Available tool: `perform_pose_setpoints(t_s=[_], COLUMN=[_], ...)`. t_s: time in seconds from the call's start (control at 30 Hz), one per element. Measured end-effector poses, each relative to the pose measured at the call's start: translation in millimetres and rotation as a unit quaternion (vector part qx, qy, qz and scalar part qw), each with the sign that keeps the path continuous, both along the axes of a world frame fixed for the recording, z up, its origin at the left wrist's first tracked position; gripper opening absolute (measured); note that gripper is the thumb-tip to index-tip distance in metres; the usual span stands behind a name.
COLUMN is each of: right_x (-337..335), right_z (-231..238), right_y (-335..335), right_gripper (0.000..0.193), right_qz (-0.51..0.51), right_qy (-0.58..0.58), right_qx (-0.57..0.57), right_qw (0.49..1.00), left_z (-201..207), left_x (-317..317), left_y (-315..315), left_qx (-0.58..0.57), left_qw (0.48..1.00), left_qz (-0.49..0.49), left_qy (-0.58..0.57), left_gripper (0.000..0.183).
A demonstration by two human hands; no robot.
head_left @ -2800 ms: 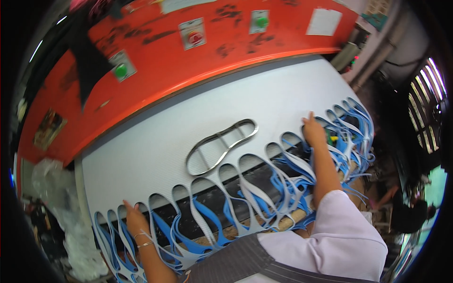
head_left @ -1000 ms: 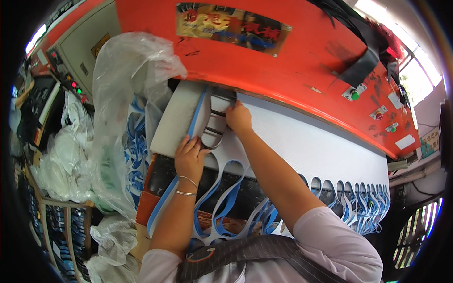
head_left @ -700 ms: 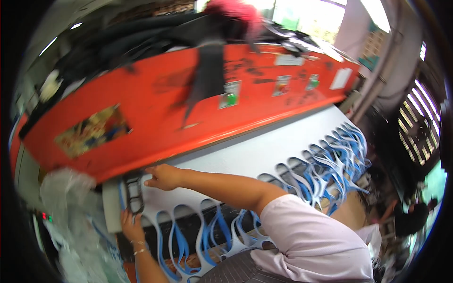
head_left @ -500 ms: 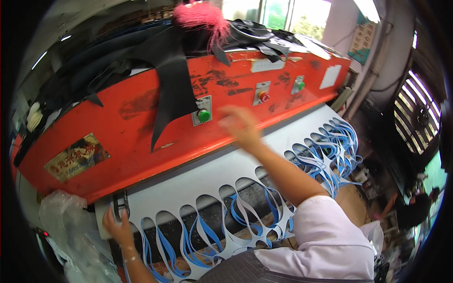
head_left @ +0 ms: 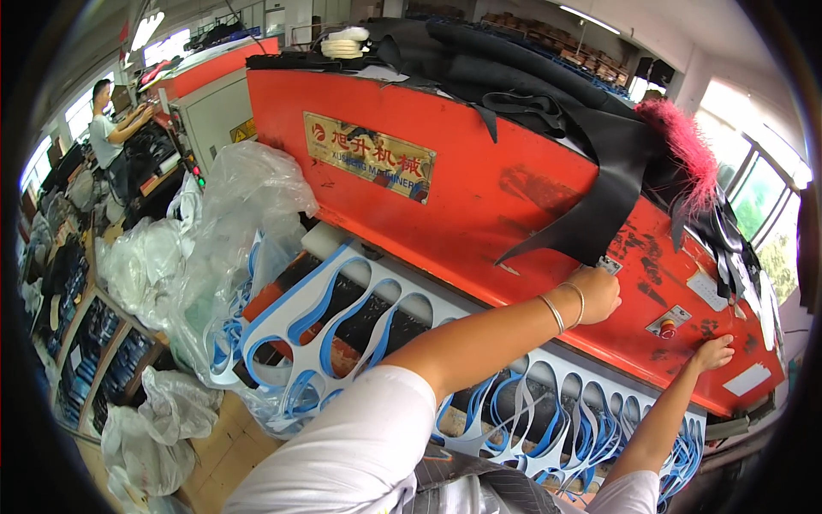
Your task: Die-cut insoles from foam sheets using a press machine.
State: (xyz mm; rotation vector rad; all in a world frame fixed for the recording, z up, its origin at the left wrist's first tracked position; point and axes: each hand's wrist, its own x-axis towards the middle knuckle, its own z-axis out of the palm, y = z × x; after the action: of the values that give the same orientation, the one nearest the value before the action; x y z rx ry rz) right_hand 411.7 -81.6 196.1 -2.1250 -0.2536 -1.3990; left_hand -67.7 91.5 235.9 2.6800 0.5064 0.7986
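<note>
My left hand (head_left: 595,294), two bangles at its wrist, is closed against the red machine's front (head_left: 479,223), at a metal button plate (head_left: 609,265). It covers the button there. Farther right, my right hand (head_left: 713,352) touches the same front with fingers partly stretched; whatever lies under it is hidden. A red stop button (head_left: 667,330) sits between the hands. Below, a white-and-blue sheet with rows of oval cutouts (head_left: 295,295) hangs out from under the machine in loose strips. Neither hand visibly holds anything.
Clear plastic bags (head_left: 248,206) bulge at the machine's left end. Black sheet material (head_left: 591,184) and a pink fibre bundle (head_left: 681,150) drape over the top. A person (head_left: 107,141) stands by another machine at far left. Shelves of stacked pieces (head_left: 94,351) stand lower left.
The view has swung left. My left hand has gone from the sheet's left end up to the button plate. My right hand has moved right, past the red button, onto the machine's front.
</note>
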Motion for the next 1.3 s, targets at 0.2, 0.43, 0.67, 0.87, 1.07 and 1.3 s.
perform_pose_setpoints(t_s=[0.2,0.43,0.67,0.87,1.07,1.3], right_x=[-27,-6,-75,-384,-595,-713], right_z=[28,32,48,85,53,-69], right_y=[-24,-38,-17,78,113,152], right_gripper=[0.077,0.07,0.063,0.03,0.012,0.021], right_qz=[0.196,0.193,0.132,0.569,0.815,0.813], right_qy=[0.038,0.063,0.034,-0.069,-0.064,0.272], right_qx=[0.167,0.138,0.107,0.235,0.066,-0.15], right_qw=[0.965,0.969,0.985,0.785,0.572,0.492], left_z=[-30,-116,-158,-160,-163,-155], left_x=[-61,-245,-278,-283,-313,-403], left_y=[-27,-87,-151,-159,-170,-141], left_qx=[-0.105,-0.234,-0.102,-0.133,-0.152,-0.32], left_qw=[0.993,0.944,0.963,0.958,0.966,0.936], left_qz=[-0.004,0.224,0.238,0.25,0.198,-0.105], left_qy=[-0.06,0.069,0.073,0.04,0.068,0.103], left_gripper=[0.036,0.036,0.035,0.033,0.033,0.03])
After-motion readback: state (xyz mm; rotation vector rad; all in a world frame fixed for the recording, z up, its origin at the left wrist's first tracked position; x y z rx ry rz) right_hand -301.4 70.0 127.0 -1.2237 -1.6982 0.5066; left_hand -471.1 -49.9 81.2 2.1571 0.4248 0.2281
